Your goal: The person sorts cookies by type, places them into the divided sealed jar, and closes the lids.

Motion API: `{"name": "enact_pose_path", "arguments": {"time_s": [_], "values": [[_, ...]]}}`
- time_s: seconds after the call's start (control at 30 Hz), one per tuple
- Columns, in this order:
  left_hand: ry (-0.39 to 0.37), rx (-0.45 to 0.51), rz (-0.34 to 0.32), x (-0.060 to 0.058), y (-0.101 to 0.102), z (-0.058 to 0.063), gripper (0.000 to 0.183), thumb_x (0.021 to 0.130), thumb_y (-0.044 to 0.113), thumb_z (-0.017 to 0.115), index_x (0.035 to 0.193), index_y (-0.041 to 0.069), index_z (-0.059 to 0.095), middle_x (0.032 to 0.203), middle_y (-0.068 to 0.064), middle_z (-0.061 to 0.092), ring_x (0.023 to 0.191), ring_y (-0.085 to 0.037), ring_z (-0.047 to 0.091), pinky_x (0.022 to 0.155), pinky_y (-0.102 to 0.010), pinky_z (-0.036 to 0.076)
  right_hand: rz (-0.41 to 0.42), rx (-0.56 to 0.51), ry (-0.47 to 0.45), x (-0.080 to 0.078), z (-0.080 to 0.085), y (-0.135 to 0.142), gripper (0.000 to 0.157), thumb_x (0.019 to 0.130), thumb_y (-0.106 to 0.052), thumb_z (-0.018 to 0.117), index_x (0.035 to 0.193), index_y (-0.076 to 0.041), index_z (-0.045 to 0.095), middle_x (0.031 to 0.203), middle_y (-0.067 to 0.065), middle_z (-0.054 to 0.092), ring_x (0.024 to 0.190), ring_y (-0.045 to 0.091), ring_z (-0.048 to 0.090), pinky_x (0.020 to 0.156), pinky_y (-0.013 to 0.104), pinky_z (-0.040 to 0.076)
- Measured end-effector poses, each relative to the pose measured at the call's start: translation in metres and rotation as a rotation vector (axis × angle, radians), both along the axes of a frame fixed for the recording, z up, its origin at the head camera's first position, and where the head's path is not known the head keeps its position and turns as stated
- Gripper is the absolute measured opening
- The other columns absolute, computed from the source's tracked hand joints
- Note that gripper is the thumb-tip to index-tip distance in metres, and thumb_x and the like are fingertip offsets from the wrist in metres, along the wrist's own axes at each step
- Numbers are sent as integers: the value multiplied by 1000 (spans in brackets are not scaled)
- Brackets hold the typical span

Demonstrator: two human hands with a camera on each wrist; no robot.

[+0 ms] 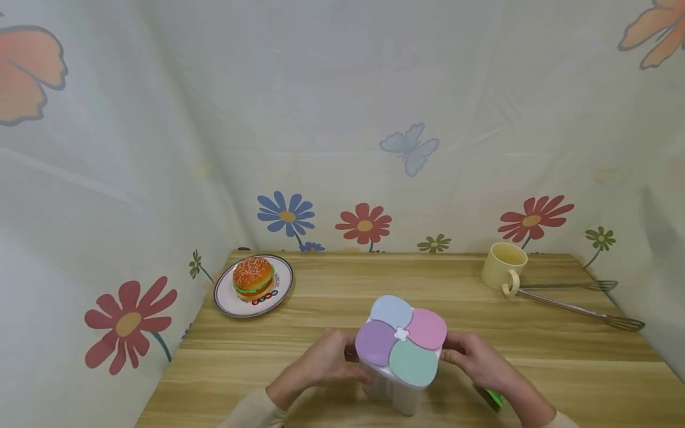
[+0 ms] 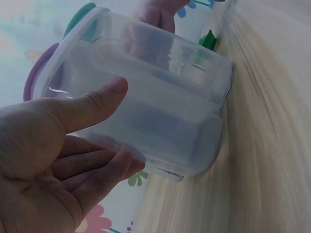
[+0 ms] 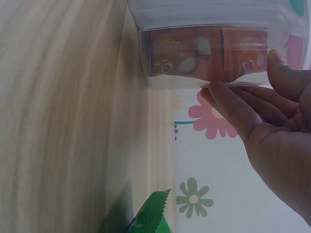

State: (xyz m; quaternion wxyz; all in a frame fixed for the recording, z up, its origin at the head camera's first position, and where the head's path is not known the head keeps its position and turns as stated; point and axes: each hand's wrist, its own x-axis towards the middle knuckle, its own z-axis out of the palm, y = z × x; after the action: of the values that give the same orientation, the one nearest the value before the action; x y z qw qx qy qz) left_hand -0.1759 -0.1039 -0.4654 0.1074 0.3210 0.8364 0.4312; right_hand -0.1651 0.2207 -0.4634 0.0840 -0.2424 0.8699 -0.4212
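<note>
A clear plastic storage container (image 1: 409,397) with a four-petal lid (image 1: 414,361) in blue, pink, purple and green stands at the table's near middle. My left hand (image 1: 334,359) holds its left side, the thumb on the near wall and the fingers round the back, as the left wrist view shows along with the see-through container body (image 2: 160,116). From the right, my right hand (image 1: 476,356) grips the opposite side with thumb and fingers. Orange-brown wrapped packets (image 3: 204,53) show through the wall near that hand. A green wrapper (image 1: 493,399) lies below the right wrist, partly hidden.
At the back left, a toy hamburger (image 1: 253,277) sits on a white plate (image 1: 283,276). A yellow mug (image 1: 502,268) stands at the back right. Beside it lie two whisk-like metal utensils (image 1: 567,305). Flowered cloth (image 1: 342,107) walls in the wooden table (image 1: 321,315).
</note>
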Motion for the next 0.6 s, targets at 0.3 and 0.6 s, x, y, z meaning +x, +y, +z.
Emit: {"name": "enact_pose_path", "arguments": {"time_s": [0.3,0.6], "values": [[19,-12,27,5,1,0,42,67,26,89,104,19,70,97,10,72,86,0,66,77,-18,54,23,-24,-47,-7,-1,0,36,96,-29,59,120,-3,66,117,12,69,110,26,64,90,40,54],[21,-37,62,11,5,2,42,67,27,89,103,17,71,95,9,73,83,-1,65,75,-21,55,43,-31,-3,-11,-6,2,37,98,-28,57,121,-1,65,119,14,68,111,10,60,91,29,52]]}}
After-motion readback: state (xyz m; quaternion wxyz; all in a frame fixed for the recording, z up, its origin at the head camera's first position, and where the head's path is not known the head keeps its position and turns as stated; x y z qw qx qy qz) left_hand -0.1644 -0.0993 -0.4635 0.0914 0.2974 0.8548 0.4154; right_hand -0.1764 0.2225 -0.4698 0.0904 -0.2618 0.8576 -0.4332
